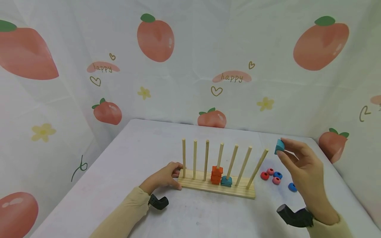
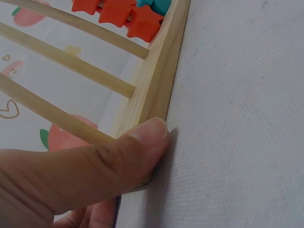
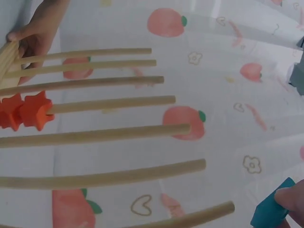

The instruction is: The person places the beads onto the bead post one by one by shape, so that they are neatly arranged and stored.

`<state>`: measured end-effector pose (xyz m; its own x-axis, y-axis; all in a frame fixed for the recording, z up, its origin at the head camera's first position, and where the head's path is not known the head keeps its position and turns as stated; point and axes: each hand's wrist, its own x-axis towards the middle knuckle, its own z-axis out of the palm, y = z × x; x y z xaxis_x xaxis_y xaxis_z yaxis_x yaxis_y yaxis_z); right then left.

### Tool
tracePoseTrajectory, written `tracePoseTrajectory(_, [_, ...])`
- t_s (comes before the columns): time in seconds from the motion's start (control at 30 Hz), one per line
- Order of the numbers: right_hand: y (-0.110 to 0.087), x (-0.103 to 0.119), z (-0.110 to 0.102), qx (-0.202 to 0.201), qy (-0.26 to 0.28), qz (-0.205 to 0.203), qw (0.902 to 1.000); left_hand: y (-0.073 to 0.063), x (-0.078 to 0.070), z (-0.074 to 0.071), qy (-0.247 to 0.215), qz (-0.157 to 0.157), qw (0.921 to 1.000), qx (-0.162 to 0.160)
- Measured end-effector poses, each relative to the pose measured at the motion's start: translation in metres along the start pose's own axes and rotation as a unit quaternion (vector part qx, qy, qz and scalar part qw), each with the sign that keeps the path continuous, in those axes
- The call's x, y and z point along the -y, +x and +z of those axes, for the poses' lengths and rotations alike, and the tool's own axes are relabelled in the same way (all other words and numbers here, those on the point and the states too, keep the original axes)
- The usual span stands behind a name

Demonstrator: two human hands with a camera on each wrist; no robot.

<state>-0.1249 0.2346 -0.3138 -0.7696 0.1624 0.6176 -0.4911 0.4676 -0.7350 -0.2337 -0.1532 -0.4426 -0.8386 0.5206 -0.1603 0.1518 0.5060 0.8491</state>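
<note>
A wooden peg board with several upright pegs stands on the table. My left hand grips its left end; the left wrist view shows the thumb pressed along the near edge. Orange star beads are stacked on the middle peg. On the peg just right of them, a teal bead sits low at the base. My right hand pinches another teal bead between thumb and fingers, raised a little right of the rightmost peg's top.
Right of the board lie several loose round beads: a red bead, pink beads and blue beads, partly beside my right hand. A white cloth printed with peaches hangs behind the white table.
</note>
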Motion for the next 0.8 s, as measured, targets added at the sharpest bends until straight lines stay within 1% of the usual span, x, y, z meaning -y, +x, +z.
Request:
tracePoseTrajectory(0.1, [0.004,0.007,0.006,-0.005,0.046,-0.026,0.9986,0.0,0.0,0.0,-0.001,-0.006,1.0,-0.001])
tracePoseTrajectory(0.17, [0.007,0.009,0.01,-0.006,0.081,-0.055,0.9951,0.0,0.0,0.0,-0.002,-0.01,0.9999,-0.003])
tracePoseTrajectory(0.23, [0.011,0.011,0.015,-0.002,0.117,-0.083,0.9896,-0.001,0.0,0.0,-0.004,-0.013,0.9999,-0.003])
tracePoseTrajectory(0.33, [0.015,0.014,0.023,0.001,0.164,-0.111,0.9801,-0.001,0.001,0.0,-0.006,-0.014,0.9999,-0.002])
tracePoseTrajectory(0.37, [0.017,0.016,0.026,0.002,0.167,-0.115,0.9792,-0.001,0.0,0.0,-0.007,-0.014,0.9999,-0.003])
tracePoseTrajectory(0.47, [0.019,0.018,0.035,0.013,0.215,-0.135,0.9673,-0.002,0.0,0.0,-0.01,-0.015,0.9998,-0.003])
tracePoseTrajectory(0.53, [0.02,0.019,0.043,0.021,0.227,-0.149,0.9623,-0.002,-0.001,0.0,-0.008,-0.015,0.9999,-0.003])
tracePoseTrajectory(0.6, [0.02,0.018,0.05,0.028,0.223,-0.163,0.9607,-0.002,-0.001,0.0,-0.006,-0.015,0.9999,-0.003])
tracePoseTrajectory(0.63, [0.02,0.017,0.054,0.03,0.215,-0.168,0.9615,-0.002,-0.001,0.0,-0.005,-0.015,0.9999,-0.003])
tracePoseTrajectory(0.7, [0.019,0.016,0.061,0.028,0.178,-0.177,0.9675,-0.001,0.0,0.0,-0.005,-0.014,0.9999,-0.002])
tracePoseTrajectory(0.8, [0.018,0.014,0.071,0.029,0.128,-0.188,0.9733,-0.001,0.0,0.0,-0.011,-0.014,0.9998,-0.001])
